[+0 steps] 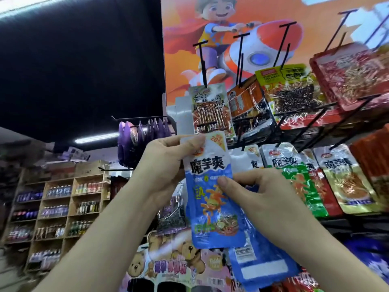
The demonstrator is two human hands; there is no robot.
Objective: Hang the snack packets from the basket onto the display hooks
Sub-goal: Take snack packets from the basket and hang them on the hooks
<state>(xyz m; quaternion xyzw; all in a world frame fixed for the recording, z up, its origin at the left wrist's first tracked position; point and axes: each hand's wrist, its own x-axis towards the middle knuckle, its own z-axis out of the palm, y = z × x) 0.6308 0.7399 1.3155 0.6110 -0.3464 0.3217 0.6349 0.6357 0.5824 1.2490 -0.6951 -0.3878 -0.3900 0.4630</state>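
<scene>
Shop racking fills the view, with wooden shelves of bottles (pixel 59 207) off to the left and a cartoon poster (pixel 273 17) behind the display. The left hand (pixel 164 165) pinches the top edge of a blue snack packet (pixel 210 197) between thumb and fingers. The right hand (pixel 259 192) grips the same packet at its middle, thumb on the front and fingers curled behind. More blue packets (pixel 259 264) fan out below that hand, seemingly held in the same grip. The packet's top sits just under the black tip of a display hook (pixel 207 124) and does not look threaded on yet. A striped packet (pixel 210 110) already hangs just above, and further right the hooks carry hung packets (pixel 336 175) in several colours. Much of the rack therefore looks stocked. By my reading, this packet is at the point of hanging, and those behind it wait their turn. No basket is in view, so how many remain there cannot be told.
</scene>
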